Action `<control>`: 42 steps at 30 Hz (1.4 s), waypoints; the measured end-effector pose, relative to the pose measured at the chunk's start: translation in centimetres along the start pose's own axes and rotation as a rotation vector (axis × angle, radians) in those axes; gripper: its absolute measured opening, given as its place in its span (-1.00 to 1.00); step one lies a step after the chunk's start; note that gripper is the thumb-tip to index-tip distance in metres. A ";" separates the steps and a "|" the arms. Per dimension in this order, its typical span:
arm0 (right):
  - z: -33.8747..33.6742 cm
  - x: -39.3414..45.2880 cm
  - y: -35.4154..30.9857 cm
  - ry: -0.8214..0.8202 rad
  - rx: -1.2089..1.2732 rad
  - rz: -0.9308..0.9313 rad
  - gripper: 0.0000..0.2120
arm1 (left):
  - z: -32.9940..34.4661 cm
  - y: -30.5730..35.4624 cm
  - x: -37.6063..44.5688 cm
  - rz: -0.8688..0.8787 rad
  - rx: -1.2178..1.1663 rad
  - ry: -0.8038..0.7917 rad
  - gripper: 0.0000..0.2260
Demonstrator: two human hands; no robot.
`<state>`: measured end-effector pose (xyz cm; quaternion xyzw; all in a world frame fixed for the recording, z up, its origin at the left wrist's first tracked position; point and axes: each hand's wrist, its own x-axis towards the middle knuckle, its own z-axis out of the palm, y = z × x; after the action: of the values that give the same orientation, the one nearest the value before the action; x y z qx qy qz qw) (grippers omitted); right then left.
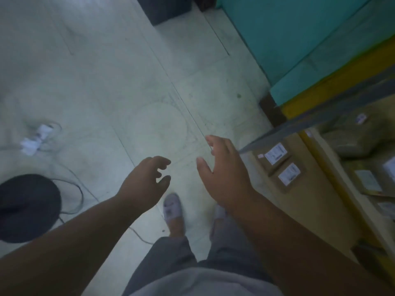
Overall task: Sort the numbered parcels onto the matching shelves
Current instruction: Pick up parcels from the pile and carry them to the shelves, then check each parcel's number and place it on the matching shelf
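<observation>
Both my hands hang over the pale tiled floor and hold nothing. My left hand (pixel 145 182) has loosely curled fingers; my right hand (pixel 224 169) is spread with relaxed fingers. To the right stands a shelf unit with a yellow frame (pixel 324 82). Brown parcels with white labels lie on it: two small ones (pixel 275 154), (pixel 289 175) close to my right hand, and a bulky brown padded parcel (pixel 359 137) further right. More labelled parcels (pixel 369 180) sit at the right edge. The view is blurred, so no numbers can be read.
A teal wall panel (pixel 288 39) rises at the upper right. A black round object (pixel 27 208) with cables sits on the floor at the left, near white plugs (pixel 38 135). A dark box (pixel 168 7) stands at the top. My slippered feet (pixel 173 208) are below my hands.
</observation>
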<state>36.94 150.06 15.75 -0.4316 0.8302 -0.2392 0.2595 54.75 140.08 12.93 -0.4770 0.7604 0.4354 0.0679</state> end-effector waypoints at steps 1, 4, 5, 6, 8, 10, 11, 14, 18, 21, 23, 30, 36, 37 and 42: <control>-0.8 0.8 -1.4 0.002 0.014 -0.017 -0.52 | -1.7 0.4 0.5 0.013 -0.003 0.024 -0.69; -3.2 4.5 -4.3 0.017 0.038 -0.048 -0.50 | -5.6 1.9 3.1 0.042 -0.035 0.096 -0.69; -4.0 6.1 -4.9 0.034 0.043 -0.054 -0.49 | -6.8 2.3 4.3 0.043 -0.046 0.119 -0.69; -4.8 7.8 -5.1 0.059 0.042 -0.064 -0.48 | -8.0 2.6 5.5 0.039 -0.057 0.139 -0.69; -6.4 11.7 -5.5 0.103 0.030 -0.086 -0.49 | -10.8 2.6 8.3 0.017 -0.060 0.169 -0.68; -7.8 16.2 -6.1 0.104 0.027 -0.082 -0.53 | -14.4 2.0 11.0 -0.012 -0.042 0.208 -0.67; -8.3 18.6 -6.6 0.087 0.024 -0.086 -0.54 | -16.6 1.6 12.2 -0.033 -0.042 0.242 -0.66; -9.8 26.3 -9.5 0.037 -0.001 -0.147 -0.56 | -23.2 0.7 15.1 -0.118 -0.030 0.359 -0.65; -10.7 36.6 -17.8 -0.023 -0.037 -0.308 -0.56 | -30.7 0.4 17.6 -0.201 -0.098 0.505 -0.66; -9.7 43.6 -24.4 -0.024 -0.053 -0.417 -0.55 | -35.1 -0.1 20.6 -0.211 -0.161 0.581 -0.65; -8.4 47.7 -28.1 -0.024 -0.051 -0.439 -0.54 | -38.3 -0.7 23.5 -0.199 -0.162 0.591 -0.64; -6.0 59.4 -34.2 0.061 -0.048 -0.313 -0.51 | -51.9 -1.4 38.4 -0.054 -0.054 0.456 -0.67; -9.9 68.0 -34.4 0.227 0.000 -0.110 -0.51 | -60.6 4.1 52.6 0.158 0.055 0.297 -0.68; -10.5 69.8 -34.1 0.250 0.005 -0.090 -0.52 | -61.4 5.0 55.4 0.182 0.067 0.272 -0.68; -12.9 81.8 -34.5 0.252 -0.014 -0.059 -0.56 | -64.7 10.6 69.2 0.161 0.015 0.228 -0.67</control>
<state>8.84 65.88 28.54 -0.4243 0.8448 -0.2929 0.1431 29.61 48.68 22.97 -0.4604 0.8021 0.3769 -0.0507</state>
